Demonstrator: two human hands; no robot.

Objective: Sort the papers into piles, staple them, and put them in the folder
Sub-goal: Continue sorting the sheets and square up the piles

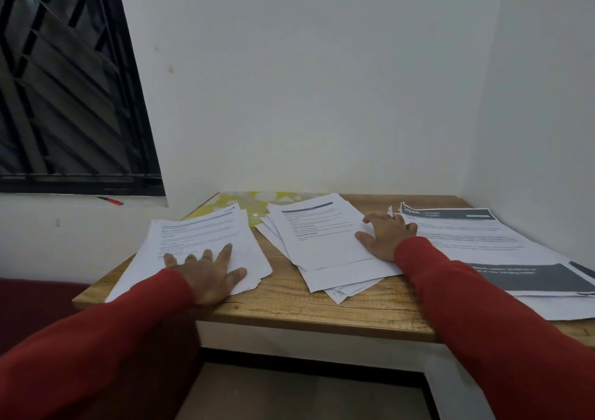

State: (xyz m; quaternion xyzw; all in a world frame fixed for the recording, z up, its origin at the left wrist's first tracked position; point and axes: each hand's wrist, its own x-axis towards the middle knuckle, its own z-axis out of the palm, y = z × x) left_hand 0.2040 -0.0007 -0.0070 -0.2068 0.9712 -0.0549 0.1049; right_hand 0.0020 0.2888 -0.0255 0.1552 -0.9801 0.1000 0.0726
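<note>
Papers lie in three piles on the tabletop (pixel 289 303): left pile (pixel 199 242) under the flat, spread left hand (pixel 209 271), middle pile (pixel 322 242) under the spread right hand (pixel 386 236), right pile (pixel 483 249) overhanging the right edge; bare wood along the front edge.

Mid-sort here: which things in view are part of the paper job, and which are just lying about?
Part of the job:
- left pile, under the left hand
- middle pile, under the right hand
- right pile, dark-banded sheets
- yellow folder, partly under papers

Lying about:
- red pen on the window sill

No stapler is in view.
</note>
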